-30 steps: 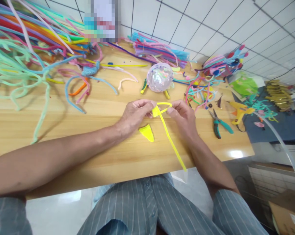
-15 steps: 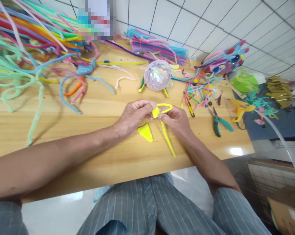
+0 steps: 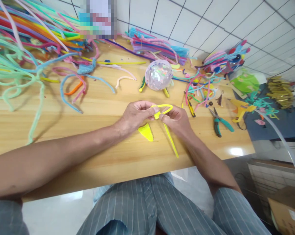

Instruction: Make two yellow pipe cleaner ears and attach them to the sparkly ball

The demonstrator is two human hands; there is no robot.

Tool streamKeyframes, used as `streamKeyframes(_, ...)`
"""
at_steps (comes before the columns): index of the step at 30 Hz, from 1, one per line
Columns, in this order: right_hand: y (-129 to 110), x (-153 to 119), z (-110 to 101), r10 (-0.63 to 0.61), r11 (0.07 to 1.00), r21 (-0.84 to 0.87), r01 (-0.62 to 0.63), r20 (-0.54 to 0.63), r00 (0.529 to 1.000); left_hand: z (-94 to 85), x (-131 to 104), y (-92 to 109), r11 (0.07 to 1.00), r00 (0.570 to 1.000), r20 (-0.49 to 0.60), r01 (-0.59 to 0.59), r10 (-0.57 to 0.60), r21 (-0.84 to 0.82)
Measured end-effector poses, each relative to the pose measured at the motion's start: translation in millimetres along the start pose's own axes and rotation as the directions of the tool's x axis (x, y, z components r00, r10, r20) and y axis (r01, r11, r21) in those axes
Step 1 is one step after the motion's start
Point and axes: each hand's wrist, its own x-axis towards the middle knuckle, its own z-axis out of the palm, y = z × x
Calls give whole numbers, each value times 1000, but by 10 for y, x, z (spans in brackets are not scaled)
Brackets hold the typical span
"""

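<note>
Yellow pipe cleaner (image 3: pixel 171 141) runs between my two hands over the wooden table, partly worked into a small flat patch and looping up at the top. My left hand (image 3: pixel 140 114) is closed, its thumb and fingers pinching the patch end. Opposite it, my right hand (image 3: pixel 177 119) pinches the same pipe cleaner near the patch, and a straight tail hangs from it toward the table's front edge. Just below my left hand lies a separate yellow pointed piece (image 3: pixel 146 132), flat on the wood. Some fingertips are hidden behind the patch.
Bundles of coloured pipe cleaners (image 3: pixel 159 49) line the back and left. A clear speckled ball (image 3: pixel 159 75) stands beyond my hands. To the right lie a yellow cutter (image 3: pixel 191 108), teal-handled pliers (image 3: pixel 219 123) and a yellow glue gun (image 3: pixel 240 109).
My left thumb has shifted over the patch, covering more of it. The pipe cleaner's loop now lies further left across the patch, and its tail has swung slightly right.
</note>
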Motion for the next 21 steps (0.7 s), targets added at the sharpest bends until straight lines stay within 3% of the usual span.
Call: streamKeyframes(21, -18, -24, -2, 8, 997, 77, -9, 15, 1000, 14, -40, 46, 1000, 1000, -18, -12, 13, 10)
